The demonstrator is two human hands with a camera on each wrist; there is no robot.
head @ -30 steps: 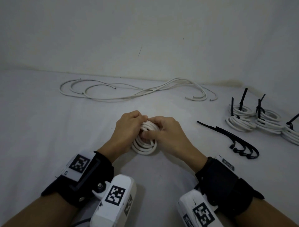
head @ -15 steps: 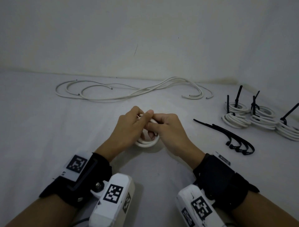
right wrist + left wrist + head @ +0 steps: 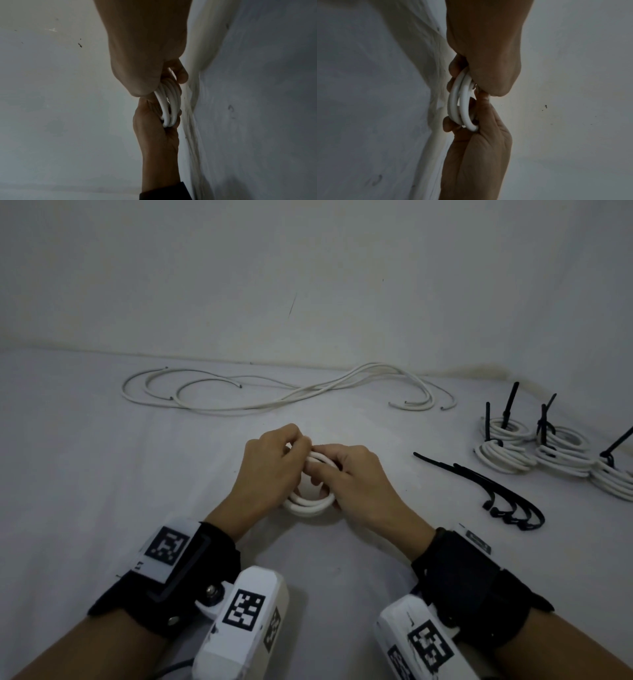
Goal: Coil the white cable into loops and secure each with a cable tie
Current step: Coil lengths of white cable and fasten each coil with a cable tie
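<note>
1. the left hand and the right hand both curl their fingers round one small white coil, holding it between them just above the worktop, near the middle.
2. in the wrist views the coil shows as several turns bunched together and pinched at both ends; no tie shows on it yet.
3. done so far, judging by the layout: a group of finished coils sits at the far right, each with a black tie sticking up.
4. left to do: a bunch of loose cable ties lies between the hands and the finished coils, and one probably goes on this coil next.
5. several uncoiled cable lengths lie along the back of the worktop, so more rounds likely remain.
</note>
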